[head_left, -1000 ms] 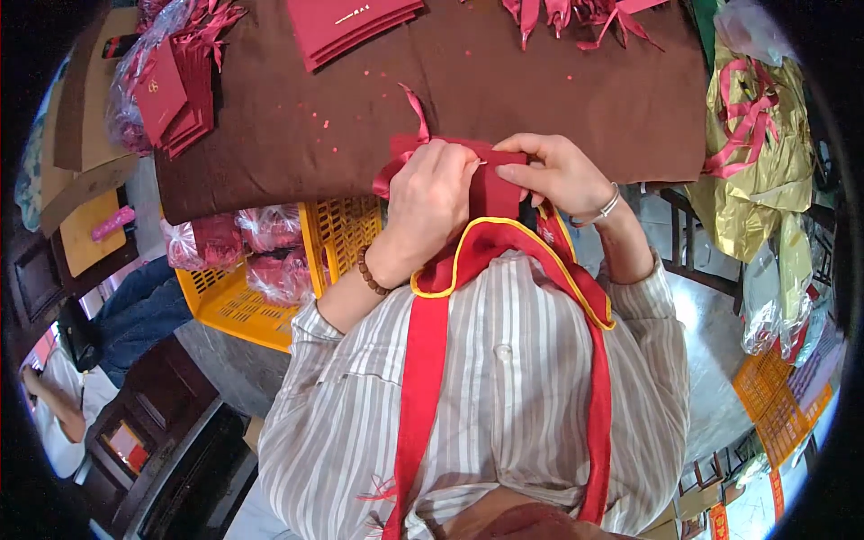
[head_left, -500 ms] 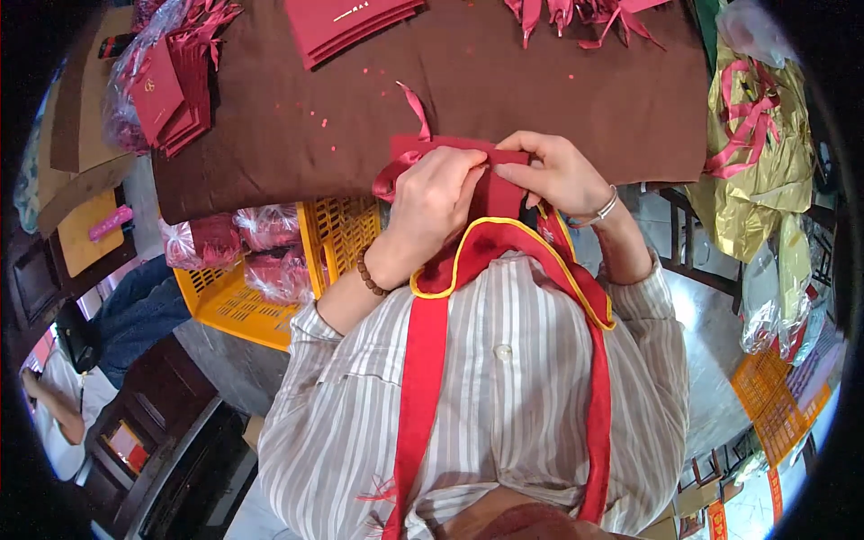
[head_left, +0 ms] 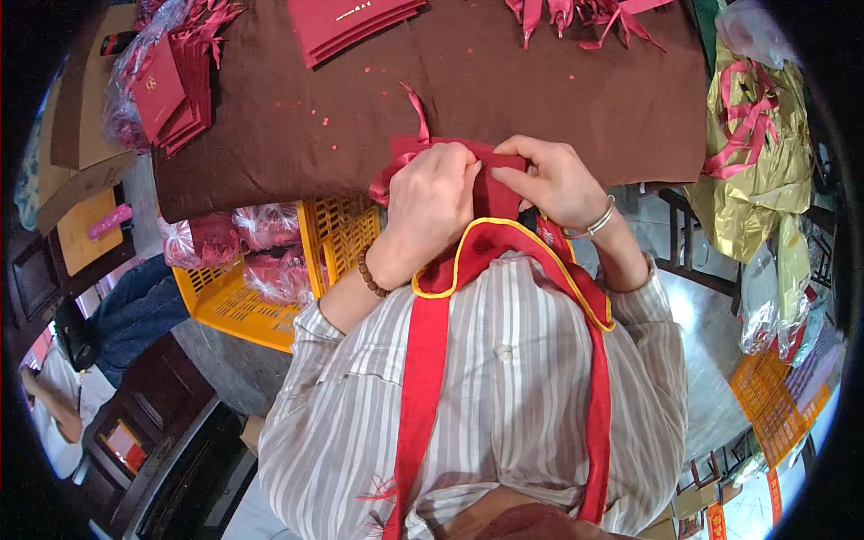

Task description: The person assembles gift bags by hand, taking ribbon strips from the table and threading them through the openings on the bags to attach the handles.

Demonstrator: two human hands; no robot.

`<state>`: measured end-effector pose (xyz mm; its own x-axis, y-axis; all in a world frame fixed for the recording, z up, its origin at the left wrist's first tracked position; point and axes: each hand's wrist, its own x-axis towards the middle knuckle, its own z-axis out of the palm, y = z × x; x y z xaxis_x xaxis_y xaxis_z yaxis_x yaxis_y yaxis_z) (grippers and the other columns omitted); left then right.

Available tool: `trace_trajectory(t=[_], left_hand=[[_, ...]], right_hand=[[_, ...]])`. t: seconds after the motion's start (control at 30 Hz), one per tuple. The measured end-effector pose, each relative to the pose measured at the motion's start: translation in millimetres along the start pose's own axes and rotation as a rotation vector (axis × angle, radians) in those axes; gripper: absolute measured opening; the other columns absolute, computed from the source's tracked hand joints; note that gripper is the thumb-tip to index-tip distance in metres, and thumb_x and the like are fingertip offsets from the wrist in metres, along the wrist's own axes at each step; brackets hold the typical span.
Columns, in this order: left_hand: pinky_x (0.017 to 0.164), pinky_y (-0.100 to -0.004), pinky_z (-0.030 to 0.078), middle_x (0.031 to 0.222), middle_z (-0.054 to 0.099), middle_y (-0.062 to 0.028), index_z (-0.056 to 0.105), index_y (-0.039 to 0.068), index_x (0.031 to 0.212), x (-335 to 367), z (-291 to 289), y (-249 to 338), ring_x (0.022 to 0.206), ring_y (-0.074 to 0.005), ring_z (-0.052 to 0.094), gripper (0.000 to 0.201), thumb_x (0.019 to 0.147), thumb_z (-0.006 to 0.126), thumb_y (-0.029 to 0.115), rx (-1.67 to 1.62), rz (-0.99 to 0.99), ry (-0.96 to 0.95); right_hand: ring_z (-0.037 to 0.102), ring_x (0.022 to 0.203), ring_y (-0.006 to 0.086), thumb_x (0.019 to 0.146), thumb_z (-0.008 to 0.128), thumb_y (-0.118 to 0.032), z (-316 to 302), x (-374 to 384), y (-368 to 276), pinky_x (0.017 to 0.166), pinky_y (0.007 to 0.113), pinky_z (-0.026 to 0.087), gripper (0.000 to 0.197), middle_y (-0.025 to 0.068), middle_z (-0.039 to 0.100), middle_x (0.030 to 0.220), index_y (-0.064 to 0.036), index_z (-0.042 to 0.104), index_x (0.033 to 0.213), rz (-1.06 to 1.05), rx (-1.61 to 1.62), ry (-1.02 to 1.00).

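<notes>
Crimson and flat, perhaps card, the red piece (head_left: 493, 191) lies over the near edge of the brown cloth (head_left: 540, 99), between both hands. The left hand (head_left: 427, 198) pinches its top, thumb meeting forefinger; the right hand (head_left: 562, 184) has thumb and fingers nearly closed on its two-o'clock corner, seemingly for steadiness. Whether the left also grips ribbon is hidden. A pink ribbon (head_left: 417, 108) trails toward half past ten. Red folders (head_left: 355, 27) lie stacked at eleven, probably leaving working room; the yellow crate (head_left: 252, 333) at eight holds wrapped bundles (head_left: 279, 270), likely for easy reach.
</notes>
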<state>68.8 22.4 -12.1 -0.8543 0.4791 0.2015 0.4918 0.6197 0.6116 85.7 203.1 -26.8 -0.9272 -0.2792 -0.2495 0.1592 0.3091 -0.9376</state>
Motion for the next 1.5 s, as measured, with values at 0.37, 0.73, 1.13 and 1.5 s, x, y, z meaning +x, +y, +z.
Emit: trace_trajectory(t=[0.37,0.73,1.13,1.5], left_hand=[[0.056,-0.0391,0.046,0.068,0.054,-0.0133,0.052,0.002,0.078,-1,8,-4,0.063,-0.0302,0.055,0.005,0.079,0.056,0.005,0.004,0.162,0.041],[0.058,-0.0317,0.05,0.078,0.063,-0.0133,0.059,0.0,0.088,0,4,-3,0.067,-0.0257,0.063,0.011,0.078,0.063,0.005,-0.186,0.019,-0.054],[0.065,-0.0324,0.05,0.085,0.063,-0.0149,0.06,0.001,0.094,-9,-9,-4,0.075,-0.0279,0.063,0.016,0.079,0.059,0.003,-0.325,-0.104,-0.076],[0.066,-0.025,0.048,0.079,0.062,-0.0082,0.06,0.0,0.094,-21,-16,-2,0.072,-0.0135,0.061,0.011,0.084,0.056,0.002,-0.574,-0.401,-0.188]], right_hand=[[0.052,0.058,0.0018,0.084,0.059,-0.014,-6,3,5,0.048,0.017,0.043,0.027,-0.0029,0.059,0.076,-0.0024,0.057,0.108,0.25,0.261,-0.153],[0.051,0.063,0.0019,0.082,0.059,-0.013,-7,4,4,0.051,0.018,0.041,0.02,-0.0019,0.058,0.077,-0.0015,0.058,0.098,0.194,0.068,-0.124],[0.048,0.058,0.0023,0.081,0.061,-0.014,-8,3,7,0.049,0.018,0.039,0.027,-0.0021,0.058,0.074,0.0002,0.059,0.105,0.124,0.131,-0.112],[0.047,0.048,0.0021,0.083,0.062,-0.018,-13,-2,9,0.043,0.017,0.037,0.023,-0.0027,0.056,0.063,-0.002,0.06,0.1,0.193,0.349,-0.151]])
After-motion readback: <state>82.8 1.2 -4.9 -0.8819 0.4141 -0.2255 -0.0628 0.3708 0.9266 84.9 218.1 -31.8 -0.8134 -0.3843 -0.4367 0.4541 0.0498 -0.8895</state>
